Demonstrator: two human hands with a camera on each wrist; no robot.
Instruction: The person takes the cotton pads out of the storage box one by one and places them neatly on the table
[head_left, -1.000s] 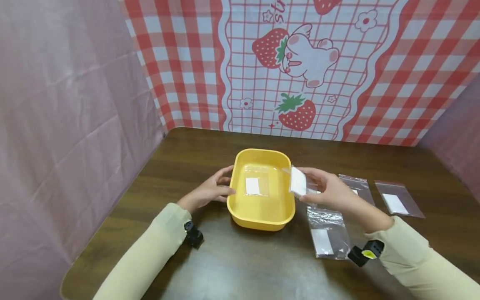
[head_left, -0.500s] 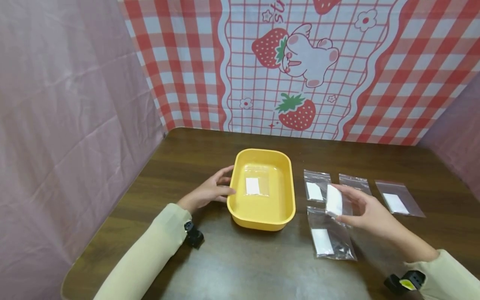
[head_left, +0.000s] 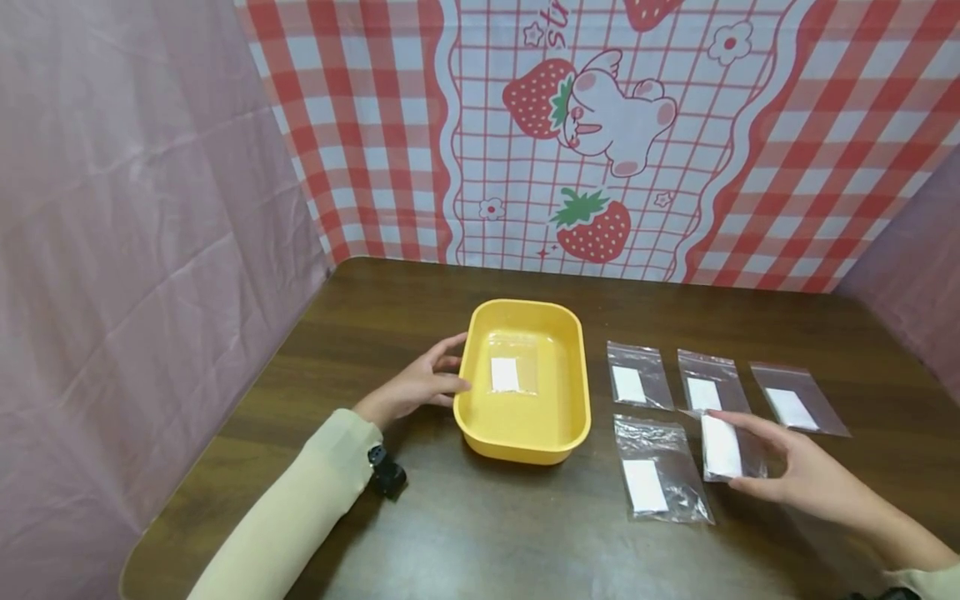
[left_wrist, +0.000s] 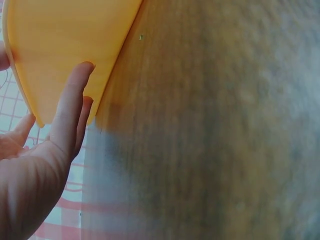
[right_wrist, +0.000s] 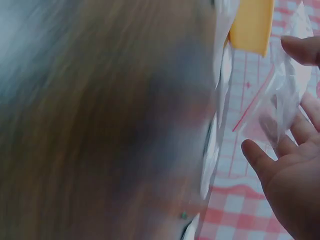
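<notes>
My right hand (head_left: 806, 471) pinches a small clear zip bag (head_left: 722, 446) with a white rectangle inside, between thumb and fingers. It is held over the right part of the table, beside another zip bag (head_left: 663, 468) lying flat. In the right wrist view, the held bag (right_wrist: 282, 95) shows a red strip along one edge. My left hand (head_left: 416, 385) rests against the left side of a yellow basin (head_left: 528, 448), thumb at the rim. The left wrist view shows its fingers (left_wrist: 70, 110) straight along the basin's outer wall. Inside the basin lies one zip bag (head_left: 513, 364).
Behind the held bag, three more zip bags lie in a row: a left one (head_left: 637, 375), a middle one (head_left: 712, 379) and a right one (head_left: 798, 398). The brown wooden table (head_left: 480, 533) meets a red-checked strawberry cloth (head_left: 600, 167) at the back.
My right hand has carried the held zip bag from the basin's right rim rightward and toward me, uncovering the bags in the row. My left hand and the basin have stayed put.
</notes>
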